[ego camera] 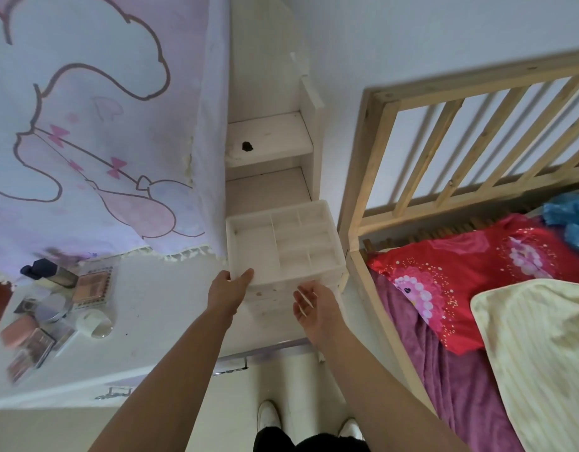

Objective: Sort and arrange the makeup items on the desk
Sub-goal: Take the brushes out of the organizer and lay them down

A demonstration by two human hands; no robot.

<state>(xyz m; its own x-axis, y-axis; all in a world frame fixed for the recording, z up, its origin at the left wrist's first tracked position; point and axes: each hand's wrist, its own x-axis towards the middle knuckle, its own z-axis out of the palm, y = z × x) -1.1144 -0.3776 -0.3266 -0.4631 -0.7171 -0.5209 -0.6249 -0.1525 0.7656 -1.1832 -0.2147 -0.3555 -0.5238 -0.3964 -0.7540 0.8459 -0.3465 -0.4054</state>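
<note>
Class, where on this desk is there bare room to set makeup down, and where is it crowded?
Bare desktop lies between the makeup pile and the white organizer, below the fringed cloth. The organizer's compartments look empty. The desk's left end is crowded.

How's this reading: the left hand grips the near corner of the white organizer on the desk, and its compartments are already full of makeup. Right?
Not quite. The head view shows the compartments of the organizer holding nothing; the makeup items lie in a heap at the left end of the desk. The left hand does grip the near corner.
</note>
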